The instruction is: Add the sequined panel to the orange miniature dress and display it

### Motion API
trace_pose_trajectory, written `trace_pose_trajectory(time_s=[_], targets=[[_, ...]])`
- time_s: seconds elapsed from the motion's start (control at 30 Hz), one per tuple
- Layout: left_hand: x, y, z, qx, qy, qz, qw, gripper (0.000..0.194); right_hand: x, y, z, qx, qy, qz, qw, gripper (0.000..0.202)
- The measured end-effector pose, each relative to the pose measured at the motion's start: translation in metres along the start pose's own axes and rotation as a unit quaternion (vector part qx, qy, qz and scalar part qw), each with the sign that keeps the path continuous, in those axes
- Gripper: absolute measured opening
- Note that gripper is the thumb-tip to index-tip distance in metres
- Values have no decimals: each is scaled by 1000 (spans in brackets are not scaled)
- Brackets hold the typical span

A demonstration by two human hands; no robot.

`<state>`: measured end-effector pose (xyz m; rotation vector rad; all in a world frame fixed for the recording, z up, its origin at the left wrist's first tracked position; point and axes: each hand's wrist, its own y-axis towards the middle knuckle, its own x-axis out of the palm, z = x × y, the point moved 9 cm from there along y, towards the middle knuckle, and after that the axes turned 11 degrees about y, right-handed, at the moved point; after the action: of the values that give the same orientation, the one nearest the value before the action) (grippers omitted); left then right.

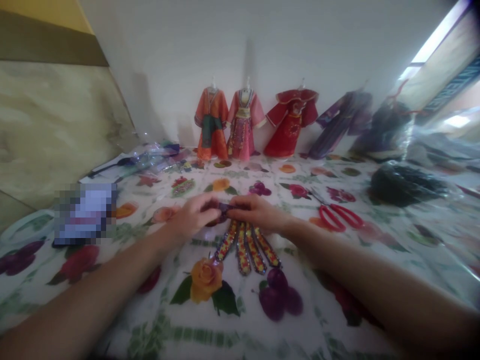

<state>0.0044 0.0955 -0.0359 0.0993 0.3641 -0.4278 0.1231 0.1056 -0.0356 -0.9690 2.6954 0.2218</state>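
Note:
Both hands meet over the middle of the table, fingers closed. My left hand [200,212] pinches the left end of a small dark purple band [224,207], seemingly fabric. At the band's other end, the fingers of my right hand [253,212] are closed on it. Several narrow patterned ribbon strips [243,252], red and yellow with dark edges, fan out toward me from under my right hand. Their upper ends are hidden, so I cannot tell whether they join the band. Red-handled scissors [340,217] lie to the right of my right hand.
Small doll-sized robes, including an orange one [212,122] and a red one [292,122], stand along the wall. A blurred phone-like object [86,215] lies at left, near clear plastic [153,160]. A dark plastic-wrapped bundle [407,182] sits at right on the flowered tablecloth [180,320].

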Motion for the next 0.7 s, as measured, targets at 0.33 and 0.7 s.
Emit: trace_pose_trajectory(time_s=[0.33,0.7], targets=[[-11,0,-1,-4,32,40,999,11,1,-1,-4,11,35,1,999,32],[-32,7,-6,2,13,75,997,10,-22,-5,-2,28,39,54,997,35]])
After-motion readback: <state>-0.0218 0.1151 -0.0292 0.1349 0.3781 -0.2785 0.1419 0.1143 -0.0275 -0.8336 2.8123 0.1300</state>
